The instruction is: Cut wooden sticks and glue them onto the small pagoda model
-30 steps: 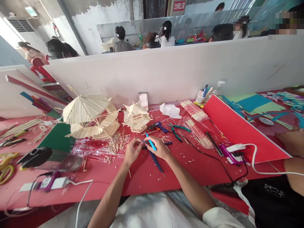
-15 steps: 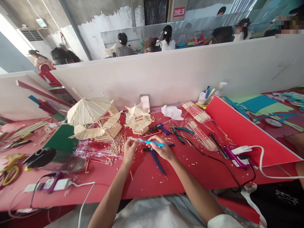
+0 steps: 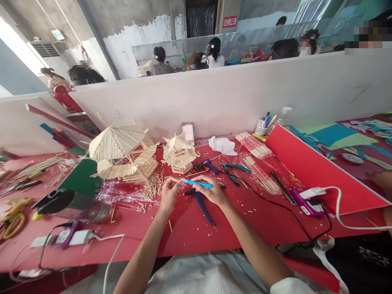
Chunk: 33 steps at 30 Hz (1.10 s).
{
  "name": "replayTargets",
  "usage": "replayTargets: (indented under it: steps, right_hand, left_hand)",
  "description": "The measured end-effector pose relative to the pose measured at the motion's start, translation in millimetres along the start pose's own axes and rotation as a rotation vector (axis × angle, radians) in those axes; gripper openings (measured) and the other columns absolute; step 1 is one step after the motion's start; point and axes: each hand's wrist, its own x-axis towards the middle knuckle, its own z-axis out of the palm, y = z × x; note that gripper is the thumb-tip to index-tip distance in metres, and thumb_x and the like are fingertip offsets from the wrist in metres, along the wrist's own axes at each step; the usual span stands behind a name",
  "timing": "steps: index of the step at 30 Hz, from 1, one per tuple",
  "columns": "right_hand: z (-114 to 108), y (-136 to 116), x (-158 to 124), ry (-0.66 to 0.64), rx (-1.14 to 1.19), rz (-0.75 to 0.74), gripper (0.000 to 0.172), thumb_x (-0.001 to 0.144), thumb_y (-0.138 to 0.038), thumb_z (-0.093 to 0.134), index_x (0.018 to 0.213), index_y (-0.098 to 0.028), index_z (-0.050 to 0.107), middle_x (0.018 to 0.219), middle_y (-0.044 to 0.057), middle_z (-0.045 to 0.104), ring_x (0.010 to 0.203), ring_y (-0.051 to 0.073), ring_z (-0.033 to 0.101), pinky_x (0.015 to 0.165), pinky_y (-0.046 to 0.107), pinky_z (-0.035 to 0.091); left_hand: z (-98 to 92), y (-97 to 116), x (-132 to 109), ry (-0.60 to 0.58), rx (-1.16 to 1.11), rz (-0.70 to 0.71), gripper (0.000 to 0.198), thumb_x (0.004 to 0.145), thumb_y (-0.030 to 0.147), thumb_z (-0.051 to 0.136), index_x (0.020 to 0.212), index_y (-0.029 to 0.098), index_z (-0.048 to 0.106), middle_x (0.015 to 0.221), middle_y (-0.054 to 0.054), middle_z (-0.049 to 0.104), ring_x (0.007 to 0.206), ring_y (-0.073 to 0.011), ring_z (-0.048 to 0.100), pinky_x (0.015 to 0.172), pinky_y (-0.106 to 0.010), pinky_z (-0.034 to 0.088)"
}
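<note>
My right hand [image 3: 210, 190] grips a light blue pen [image 3: 200, 184], its tip pointing left. The tip meets the fingers of my left hand [image 3: 170, 194], which pinch a short wooden stick [image 3: 174, 179]. Blue-handled pliers [image 3: 204, 210] lie on the table just below my right hand. Behind my hands stands a small pavilion model [image 3: 179, 157] of wooden sticks, and to its left a larger stick pavilion [image 3: 122, 153] with a wide sloping roof. Loose stick pieces [image 3: 154, 188] are heaped left of my left hand.
A glue gun [image 3: 210, 165] and green-handled pliers [image 3: 234, 169] lie behind my right hand. Packs of sticks [image 3: 260, 175] rest further right, near a purple power strip [image 3: 308, 202]. On the left are a water bottle [image 3: 72, 206] and yellow scissors [image 3: 14, 224]. A white partition [image 3: 199, 102] stands behind.
The camera view has shifted slightly. My hands keep nearly the same pose, with the pen tip still at the fingers of my left hand.
</note>
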Motion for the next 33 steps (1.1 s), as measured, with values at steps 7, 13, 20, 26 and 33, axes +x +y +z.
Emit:
replayTargets:
  steps: [7, 13, 20, 26, 33]
  right_hand:
    - [4, 5, 6, 0.021, 0.179, 0.000, 0.048, 0.087, -0.068, 0.069, 0.099, -0.022, 0.076, 0.100, 0.009, 0.077, 0.088, 0.023, 0.074, 0.077, 0.037, 0.062]
    - [7, 14, 7, -0.016, 0.473, 0.067, 0.043, 0.086, -0.063, 0.075, 0.092, -0.020, 0.075, 0.091, 0.007, 0.077, 0.087, 0.023, 0.074, 0.076, 0.036, 0.062]
    - [12, 13, 6, -0.035, 0.520, 0.079, 0.043, 0.085, -0.063, 0.076, 0.084, -0.021, 0.073, 0.082, 0.006, 0.074, 0.078, 0.021, 0.071, 0.070, 0.036, 0.060]
    - [16, 11, 6, -0.011, 0.473, 0.077, 0.049, 0.083, -0.070, 0.073, 0.083, -0.020, 0.072, 0.076, 0.006, 0.073, 0.078, 0.023, 0.071, 0.069, 0.039, 0.060]
    - [-1, 6, 12, 0.127, 0.277, 0.046, 0.037, 0.084, -0.057, 0.078, 0.087, -0.021, 0.072, 0.087, 0.004, 0.074, 0.077, 0.020, 0.071, 0.071, 0.033, 0.059]
  left_hand:
    - [5.2, 2, -6, -0.137, 0.035, 0.017, 0.036, 0.076, 0.044, 0.089, 0.077, 0.017, 0.065, 0.072, -0.001, 0.074, 0.067, -0.0142, 0.068, 0.070, -0.026, 0.055]
    - [4.3, -3, -7, -0.236, 0.016, -0.004, 0.043, 0.070, 0.051, 0.091, 0.078, 0.019, 0.062, 0.076, -0.001, 0.075, 0.070, -0.0168, 0.070, 0.072, -0.029, 0.056]
    - [4.8, -4, -11, -0.295, 0.021, 0.022, 0.036, 0.073, 0.045, 0.090, 0.078, 0.019, 0.065, 0.079, -0.002, 0.076, 0.073, -0.0185, 0.071, 0.073, -0.031, 0.055]
    - [6.0, -2, -12, -0.276, 0.045, 0.040, 0.037, 0.073, 0.047, 0.089, 0.077, 0.019, 0.066, 0.080, -0.003, 0.076, 0.071, -0.0185, 0.071, 0.071, -0.030, 0.055]
    - [6.2, -2, -5, -0.196, 0.078, 0.056, 0.035, 0.082, 0.048, 0.082, 0.084, 0.019, 0.063, 0.081, -0.003, 0.076, 0.076, -0.0166, 0.072, 0.074, -0.027, 0.054]
